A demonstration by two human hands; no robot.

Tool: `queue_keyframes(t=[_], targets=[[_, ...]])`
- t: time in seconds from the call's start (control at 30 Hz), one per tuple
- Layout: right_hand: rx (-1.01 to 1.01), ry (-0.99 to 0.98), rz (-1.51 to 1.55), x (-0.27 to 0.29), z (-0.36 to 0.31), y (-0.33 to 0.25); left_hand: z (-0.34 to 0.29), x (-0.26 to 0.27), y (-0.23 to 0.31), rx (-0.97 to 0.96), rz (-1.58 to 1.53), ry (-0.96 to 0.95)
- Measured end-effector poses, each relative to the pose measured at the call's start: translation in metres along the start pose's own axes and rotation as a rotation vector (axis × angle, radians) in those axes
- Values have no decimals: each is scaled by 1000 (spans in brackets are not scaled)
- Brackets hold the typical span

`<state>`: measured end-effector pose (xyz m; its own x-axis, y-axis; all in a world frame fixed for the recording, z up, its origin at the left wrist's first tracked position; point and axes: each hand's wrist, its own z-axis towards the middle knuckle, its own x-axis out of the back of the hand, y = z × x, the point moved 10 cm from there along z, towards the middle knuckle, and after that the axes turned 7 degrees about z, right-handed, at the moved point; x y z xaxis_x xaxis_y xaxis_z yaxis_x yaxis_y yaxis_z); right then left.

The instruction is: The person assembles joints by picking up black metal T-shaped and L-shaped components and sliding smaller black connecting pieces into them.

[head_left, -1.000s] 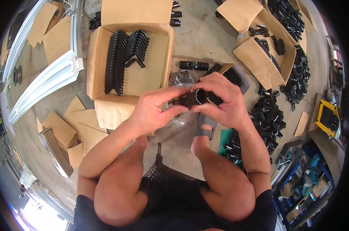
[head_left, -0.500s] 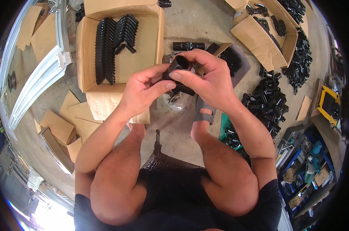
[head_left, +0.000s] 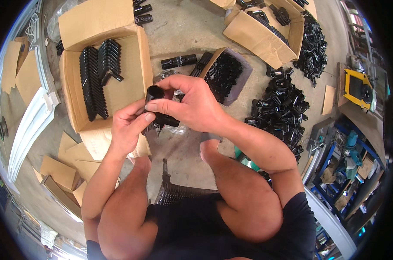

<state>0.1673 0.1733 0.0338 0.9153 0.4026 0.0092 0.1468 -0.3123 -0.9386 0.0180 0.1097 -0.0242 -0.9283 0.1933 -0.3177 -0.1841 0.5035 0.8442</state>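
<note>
Both my hands are closed around a black tubular pipe fitting (head_left: 167, 121), held above the floor between my knees and the carton. My left hand (head_left: 129, 129) pinches its near left side. My right hand (head_left: 192, 103) wraps over it from the right, thumb laid across just below the round open end. Fingers hide much of the fitting's middle. Just left of my hands stands an open cardboard carton (head_left: 133, 65), with black fittings (head_left: 90, 84) stacked in neat rows inside. Clear plastic wrapping (head_left: 179, 130) lies partly hidden behind my hands.
Beyond my right hand, a small open box (head_left: 247, 71) holds many small black parts, with a black tube piece (head_left: 179, 61) beside it. A heap of black fittings (head_left: 283, 110) and another carton (head_left: 261, 39) lie to the right. Flattened cardboard (head_left: 60, 169) lies at left.
The whole view has swung, so the carton and floor items sit further left in the picture. My hands, still gripping the fitting, have moved left, closer to the carton's right wall.
</note>
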Motion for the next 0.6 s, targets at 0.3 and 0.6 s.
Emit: queue_keyframes(t=[0.3,0.6], targets=[[98,-29,-34,7,1,-5,3,-16,15,-12,-4,37],[36,-83,-61,8,2,-7,-1,-17,12,15,-7,1]])
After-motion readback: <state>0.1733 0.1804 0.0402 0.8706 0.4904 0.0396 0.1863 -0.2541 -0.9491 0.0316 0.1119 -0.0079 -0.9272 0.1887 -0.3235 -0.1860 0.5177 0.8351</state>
